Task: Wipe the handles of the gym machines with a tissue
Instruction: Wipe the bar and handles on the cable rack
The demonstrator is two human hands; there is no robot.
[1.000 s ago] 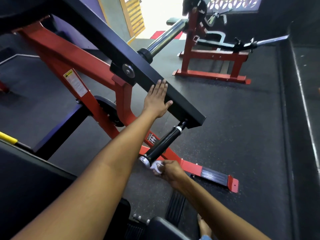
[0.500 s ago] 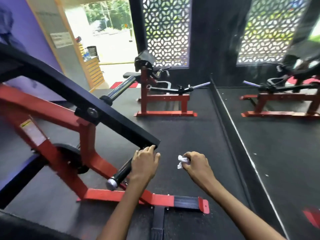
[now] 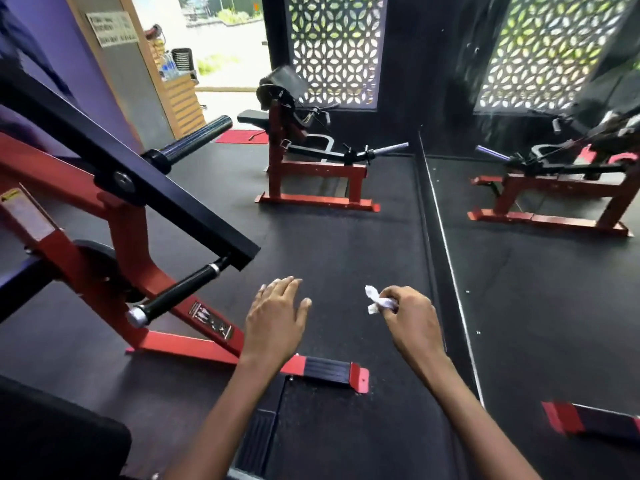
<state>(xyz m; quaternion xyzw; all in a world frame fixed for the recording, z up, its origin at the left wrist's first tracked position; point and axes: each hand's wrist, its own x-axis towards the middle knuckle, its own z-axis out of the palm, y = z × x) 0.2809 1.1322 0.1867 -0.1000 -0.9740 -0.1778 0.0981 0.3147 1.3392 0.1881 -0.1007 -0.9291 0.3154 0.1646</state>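
I see the red machine at left, its black handle angled down, untouched; my left hand in the air near it, fingers relaxed, grasping nothing; my right hand pinches the crumpled tissue

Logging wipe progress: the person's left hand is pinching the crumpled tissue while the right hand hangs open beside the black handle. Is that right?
Not quite: the hands are swapped. The head view shows the right hand pinching the crumpled tissue, while the left hand hangs open beside the black handle, touching nothing.
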